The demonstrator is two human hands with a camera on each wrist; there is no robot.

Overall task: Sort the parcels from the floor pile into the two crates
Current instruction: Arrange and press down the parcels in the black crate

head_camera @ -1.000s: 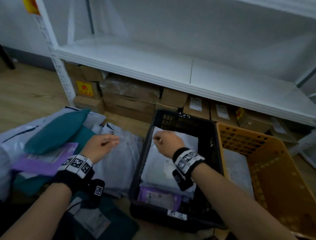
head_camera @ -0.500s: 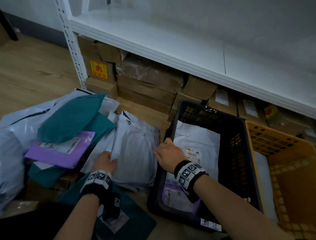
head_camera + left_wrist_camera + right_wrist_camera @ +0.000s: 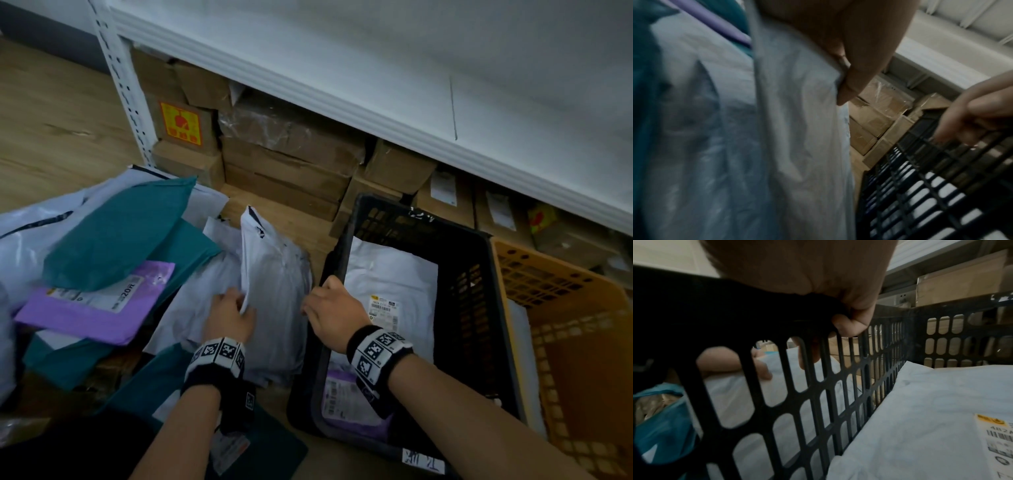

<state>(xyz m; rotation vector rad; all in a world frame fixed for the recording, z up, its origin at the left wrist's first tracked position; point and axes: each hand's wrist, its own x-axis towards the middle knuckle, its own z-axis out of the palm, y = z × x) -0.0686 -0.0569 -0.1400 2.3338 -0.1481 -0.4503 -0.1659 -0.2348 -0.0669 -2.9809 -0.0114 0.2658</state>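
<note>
So my left hand (image 3: 233,317) is pinching the near edge of a white poly mailer (image 3: 274,274) on top of the floor pile, and the bag's partly peeled up off the other white ones under it. My right hand (image 3: 334,313) is curled over the left rim of the black crate (image 3: 479,291), thumb inside the wall, fingers outside, so that lattice wall sits right between my two hands. Left of my left hand there's a teal mailer (image 3: 116,236) lying over a purple mailer (image 3: 92,308). Inside the crate, right of my right hand, lies a flat white parcel (image 3: 394,274) with a barcode label. The orange crate (image 3: 582,342) is touching the black one's far side. Taped cardboard boxes (image 3: 284,154) are crammed under the white shelf (image 3: 376,68) beyond both hands.
</note>
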